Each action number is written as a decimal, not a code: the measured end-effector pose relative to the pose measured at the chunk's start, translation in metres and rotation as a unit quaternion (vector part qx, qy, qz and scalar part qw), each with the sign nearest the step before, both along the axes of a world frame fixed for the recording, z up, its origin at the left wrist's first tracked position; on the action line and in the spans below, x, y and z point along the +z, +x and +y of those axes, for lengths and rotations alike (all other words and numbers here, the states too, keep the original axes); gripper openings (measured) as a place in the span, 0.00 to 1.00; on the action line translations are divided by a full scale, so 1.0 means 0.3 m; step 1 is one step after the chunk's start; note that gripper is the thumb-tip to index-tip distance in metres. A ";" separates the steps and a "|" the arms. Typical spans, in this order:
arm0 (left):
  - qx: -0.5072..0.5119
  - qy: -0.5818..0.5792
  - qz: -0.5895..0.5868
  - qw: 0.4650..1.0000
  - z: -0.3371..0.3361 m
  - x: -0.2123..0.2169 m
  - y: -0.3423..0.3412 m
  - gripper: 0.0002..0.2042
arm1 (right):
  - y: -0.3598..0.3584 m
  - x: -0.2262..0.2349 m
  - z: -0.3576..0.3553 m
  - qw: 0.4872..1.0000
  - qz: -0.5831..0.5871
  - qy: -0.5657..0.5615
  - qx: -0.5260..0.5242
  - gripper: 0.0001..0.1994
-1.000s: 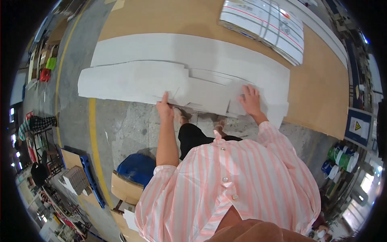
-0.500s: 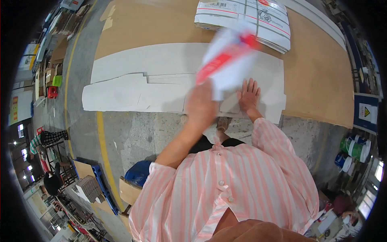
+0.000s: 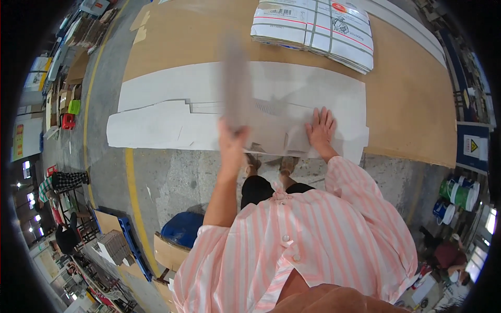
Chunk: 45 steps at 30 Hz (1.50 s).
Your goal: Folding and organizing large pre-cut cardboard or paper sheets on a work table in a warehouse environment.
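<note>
Two bare hands: a worker in a pink-and-white striped shirt leans over white cardboard, seen from the head camera.
Left hand: the bare left hand closes in a narrow grip on the near end of a long, flat greyish piece, too blurred to name more closely.
Right hand: the bare right hand lies flat, palm down and fingers spread, pressed on the cardboard and grasping nothing.
Greyish piece: it extends from the left hand toward the far side, across the view of the cardboard; whether it touches the surface cannot be told.
White cardboard: a broad white cardboard sheet lies with a narrower, notched white panel along its near edge.
Surface below: tan cardboard spreads beneath and beyond the sheet.
Strapped bundle: a flat white printed stack, bound with bands, rests at the far side, just beyond the sheet.
Concrete floor: a yellow line runs along grey concrete, near a blue seat.
</note>
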<state>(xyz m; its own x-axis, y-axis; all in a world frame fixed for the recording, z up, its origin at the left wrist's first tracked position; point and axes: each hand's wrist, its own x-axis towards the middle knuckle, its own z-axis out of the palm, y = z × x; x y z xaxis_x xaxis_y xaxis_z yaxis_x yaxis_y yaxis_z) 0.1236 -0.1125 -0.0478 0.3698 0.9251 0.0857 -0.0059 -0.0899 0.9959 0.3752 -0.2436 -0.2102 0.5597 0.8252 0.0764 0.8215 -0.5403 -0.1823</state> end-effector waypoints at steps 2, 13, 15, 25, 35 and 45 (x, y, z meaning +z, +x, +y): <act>0.096 -0.176 -0.165 0.966 0.064 -0.130 -0.102 0.22 | 0.013 -0.006 -0.001 1.000 0.001 -0.007 -0.014 0.32; 0.235 -0.276 -0.082 0.928 0.199 -0.338 -0.285 0.13 | 0.016 -0.017 -0.001 0.999 -0.019 -0.036 -0.003 0.33; 0.211 -0.093 0.094 0.969 0.160 -0.198 -0.198 0.10 | 0.028 -0.019 -0.013 0.999 -0.025 -0.033 -0.008 0.33; -0.190 0.606 0.478 0.607 -0.324 -0.032 0.362 0.23 | -0.045 -0.080 -0.203 0.993 0.109 0.048 0.007 0.32; 0.009 -0.089 0.064 0.994 0.003 -0.060 -0.015 0.25 | 0.082 -0.021 -0.068 0.999 -0.022 -0.022 0.013 0.32; 0.244 -0.277 -0.172 0.913 0.162 -0.395 -0.243 0.18 | 0.091 -0.031 -0.068 0.999 -0.044 -0.018 0.015 0.33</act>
<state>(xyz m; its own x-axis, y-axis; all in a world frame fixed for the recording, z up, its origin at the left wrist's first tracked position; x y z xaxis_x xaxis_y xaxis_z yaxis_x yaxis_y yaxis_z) 0.0506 -0.0638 -0.1662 -0.0582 0.9095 -0.4117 -0.4215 0.3515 0.8360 0.4027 -0.2640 -0.2196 0.5265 0.8450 0.0933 0.8497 -0.5195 -0.0898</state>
